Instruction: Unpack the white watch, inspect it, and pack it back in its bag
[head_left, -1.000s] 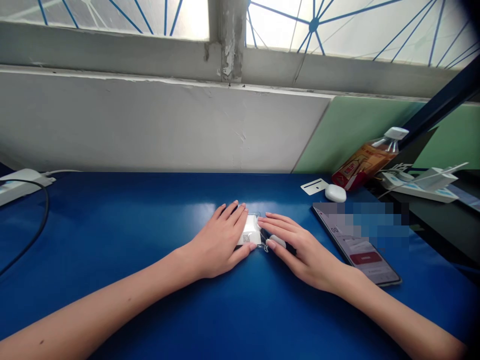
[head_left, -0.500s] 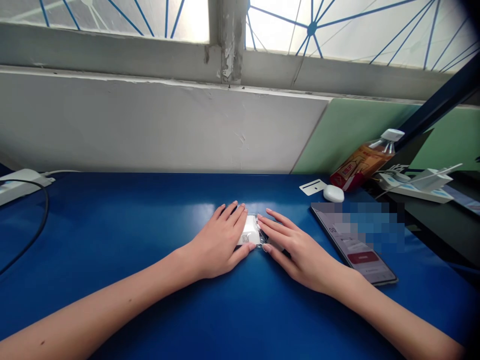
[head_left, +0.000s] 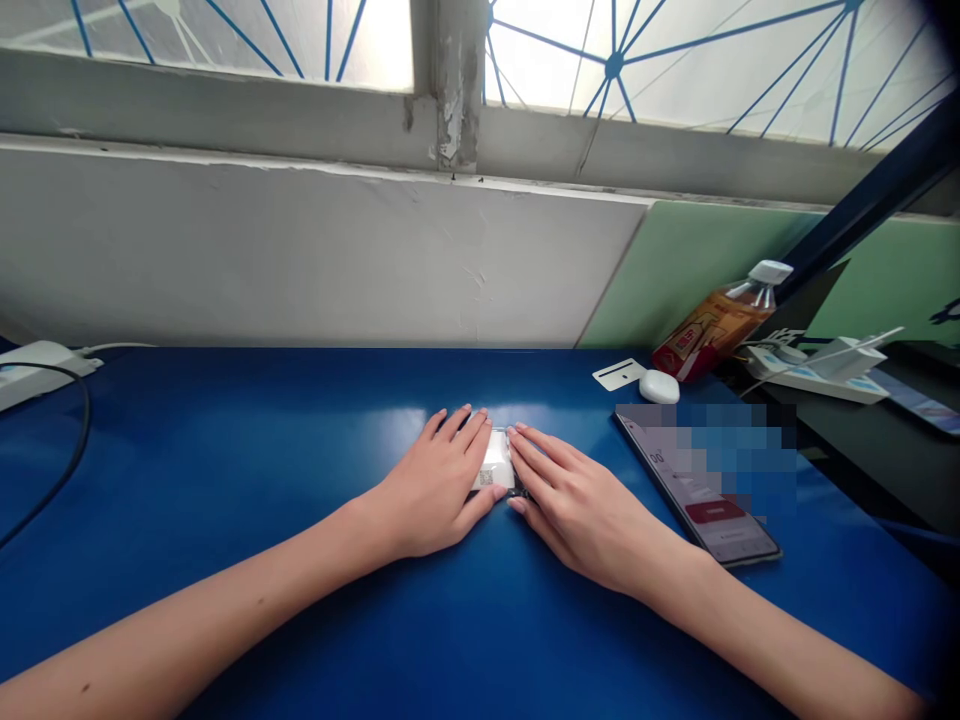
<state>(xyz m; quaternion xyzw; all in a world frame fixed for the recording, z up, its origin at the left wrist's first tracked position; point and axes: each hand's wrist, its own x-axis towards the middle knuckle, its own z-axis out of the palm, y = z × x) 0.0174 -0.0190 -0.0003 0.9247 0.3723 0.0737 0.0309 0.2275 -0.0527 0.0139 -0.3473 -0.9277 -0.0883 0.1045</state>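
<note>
A small white packet in clear plastic, with a printed square code near its lower edge, lies flat on the blue table. My left hand rests palm down over the packet's left part, its fingers stretched out and thumb at the lower edge. From the other side, my right hand reaches in with straight fingers, the tips on the packet's right edge and clear film. Beneath both hands, parts of the packet are hidden.
To the right lie a phone with a lit screen, a white rounded case and a white card. Behind them leans a drink bottle near a power strip. Another power strip with a black cable is at left.
My right hand has moved left, closer to my left hand, and its fingers have drawn together over the clear film. The left hand stays put on the packet. The view has shifted slightly.
</note>
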